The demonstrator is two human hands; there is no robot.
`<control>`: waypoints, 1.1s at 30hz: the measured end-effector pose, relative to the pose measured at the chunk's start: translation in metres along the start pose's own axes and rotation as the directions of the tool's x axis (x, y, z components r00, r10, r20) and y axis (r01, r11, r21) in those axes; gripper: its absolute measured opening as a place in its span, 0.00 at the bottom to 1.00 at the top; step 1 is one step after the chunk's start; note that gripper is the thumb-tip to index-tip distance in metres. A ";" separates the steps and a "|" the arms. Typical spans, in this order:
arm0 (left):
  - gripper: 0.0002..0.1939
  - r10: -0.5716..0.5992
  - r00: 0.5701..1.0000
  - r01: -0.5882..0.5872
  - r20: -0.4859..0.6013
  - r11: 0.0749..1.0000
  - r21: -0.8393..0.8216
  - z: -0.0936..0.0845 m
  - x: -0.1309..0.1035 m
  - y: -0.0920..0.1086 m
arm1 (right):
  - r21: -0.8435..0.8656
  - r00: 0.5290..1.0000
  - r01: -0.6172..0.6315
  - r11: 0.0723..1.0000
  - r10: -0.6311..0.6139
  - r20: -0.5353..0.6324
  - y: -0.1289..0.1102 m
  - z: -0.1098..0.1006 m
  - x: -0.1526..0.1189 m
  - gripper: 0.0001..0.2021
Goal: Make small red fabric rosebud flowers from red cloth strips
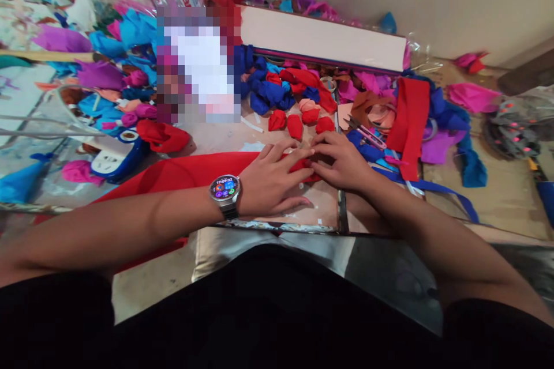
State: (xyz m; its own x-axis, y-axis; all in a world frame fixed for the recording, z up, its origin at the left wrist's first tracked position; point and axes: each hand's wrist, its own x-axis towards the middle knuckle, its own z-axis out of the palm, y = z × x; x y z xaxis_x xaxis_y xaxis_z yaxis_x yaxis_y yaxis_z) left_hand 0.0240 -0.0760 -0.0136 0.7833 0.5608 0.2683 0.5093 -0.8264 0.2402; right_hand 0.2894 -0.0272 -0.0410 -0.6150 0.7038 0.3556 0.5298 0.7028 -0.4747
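A long red cloth strip (190,170) runs along the front of the worktable and hangs over its edge at the left. My left hand (277,176), below a wristwatch (225,190), lies over the strip with its fingers stretched out and spread. My right hand (340,161) is closed at the strip's right end, its bent fingers meeting my left fingertips; part of that grip is hidden. Just beyond my hands sit several small rolled red cloth pieces (295,126) and a peach one (309,110).
Pink-handled scissors (370,134) lie right of my hands, near a broad red strip (409,127) and a blue ribbon (459,199). A long white box (320,37) stands behind blue cloth pieces (266,92). A blue-and-white power socket (116,155) is at left.
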 end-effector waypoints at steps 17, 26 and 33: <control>0.21 0.052 0.980 -0.057 -0.191 0.998 -0.019 0.005 0.000 0.000 | 0.101 0.990 0.107 0.989 -0.116 0.083 -0.003 -0.003 0.002 0.09; 0.21 0.076 0.960 -0.099 -0.269 0.992 -0.074 0.002 -0.001 0.001 | 0.178 0.985 0.098 0.979 -0.120 0.121 -0.012 -0.010 0.003 0.19; 0.18 0.082 0.965 -0.104 -0.251 0.992 -0.075 0.004 -0.002 0.000 | 0.200 0.993 0.028 0.979 -0.050 0.104 -0.017 -0.006 0.000 0.23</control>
State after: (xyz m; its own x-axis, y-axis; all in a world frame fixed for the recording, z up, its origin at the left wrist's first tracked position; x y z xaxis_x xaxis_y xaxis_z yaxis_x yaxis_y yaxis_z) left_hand 0.0241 -0.0771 -0.0183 0.7081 0.4857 0.5126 0.3966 -0.8741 0.2804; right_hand 0.2843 -0.0384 -0.0284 -0.6983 0.6531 0.2930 0.3845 0.6874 -0.6162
